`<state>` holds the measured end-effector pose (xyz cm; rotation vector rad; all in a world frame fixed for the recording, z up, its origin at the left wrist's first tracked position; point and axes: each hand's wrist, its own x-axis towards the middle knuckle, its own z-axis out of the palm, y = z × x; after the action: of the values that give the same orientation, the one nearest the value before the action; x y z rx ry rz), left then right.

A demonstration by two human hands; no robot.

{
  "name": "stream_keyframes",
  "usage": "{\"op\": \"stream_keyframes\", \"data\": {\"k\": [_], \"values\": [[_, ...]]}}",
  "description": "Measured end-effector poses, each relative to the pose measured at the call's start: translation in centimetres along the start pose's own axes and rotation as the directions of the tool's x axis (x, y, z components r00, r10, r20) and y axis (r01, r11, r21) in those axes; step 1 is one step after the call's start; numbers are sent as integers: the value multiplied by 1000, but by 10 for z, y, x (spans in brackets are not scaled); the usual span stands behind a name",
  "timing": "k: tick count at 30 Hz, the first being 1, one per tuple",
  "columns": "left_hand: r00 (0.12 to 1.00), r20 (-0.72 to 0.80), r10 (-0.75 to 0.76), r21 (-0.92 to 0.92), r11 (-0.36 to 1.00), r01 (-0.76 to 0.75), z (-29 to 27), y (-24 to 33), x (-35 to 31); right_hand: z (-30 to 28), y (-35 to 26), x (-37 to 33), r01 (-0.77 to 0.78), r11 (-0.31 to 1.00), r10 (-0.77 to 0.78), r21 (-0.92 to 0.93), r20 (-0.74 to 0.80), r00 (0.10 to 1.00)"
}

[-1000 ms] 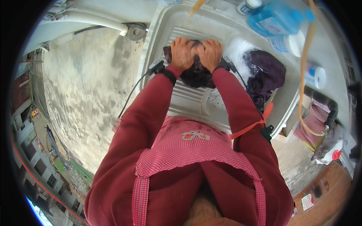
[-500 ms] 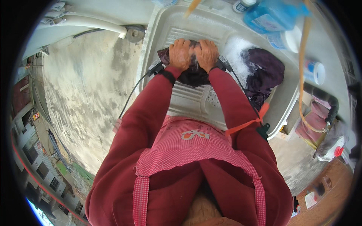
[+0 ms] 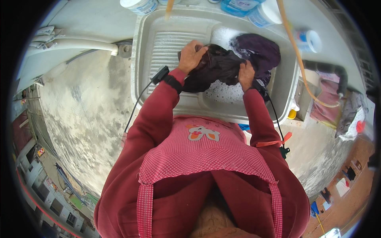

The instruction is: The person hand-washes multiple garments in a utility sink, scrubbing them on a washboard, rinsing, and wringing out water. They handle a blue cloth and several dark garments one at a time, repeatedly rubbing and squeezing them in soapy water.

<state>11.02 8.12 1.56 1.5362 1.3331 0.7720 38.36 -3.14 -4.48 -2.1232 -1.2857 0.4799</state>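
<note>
Over the pale sink (image 3: 136,71), both bare hands are engaged with a dark, wet cloth (image 3: 218,65). This cloth lies bunched between them, spanning from the ridged washboard (image 3: 162,49) on the left toward the basin on the right. Left hand (image 3: 190,58): placed at the cloth's left part, fingers bent and closed on a fold; firmness of hold cannot be told. Right hand (image 3: 246,74): at the cloth's right end, fingers closed on its edge; the fingertips are partly hidden.

A second, purple-black cloth (image 3: 260,51) sits at the far right of the basin, just beside the first, with white suds (image 3: 223,36) along its left side. Bubbles also show on the near side of the held cloth. Beyond the far rim stand a blue bottle (image 3: 240,6) and white tubs (image 3: 139,6). A tan hose (image 3: 295,47) hangs at right. A pink checked apron (image 3: 198,156) covers the person's front.
</note>
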Motion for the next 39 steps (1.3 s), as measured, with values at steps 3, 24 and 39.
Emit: {"op": "stream_keyframes", "data": {"k": [3,24,39], "values": [[937,-180,299,108,953,-283,29,20,30,-38,31,-30,-289,955,293,-59,75,953],[980,200,8,-251,967,44,8,-35,-73,43,56,-89,430,851,28,-302,843,537],[832,470,295,147,903,-404,-19,0,-74,-196,-142,-11,-102,655,-288,749,372,883]]}}
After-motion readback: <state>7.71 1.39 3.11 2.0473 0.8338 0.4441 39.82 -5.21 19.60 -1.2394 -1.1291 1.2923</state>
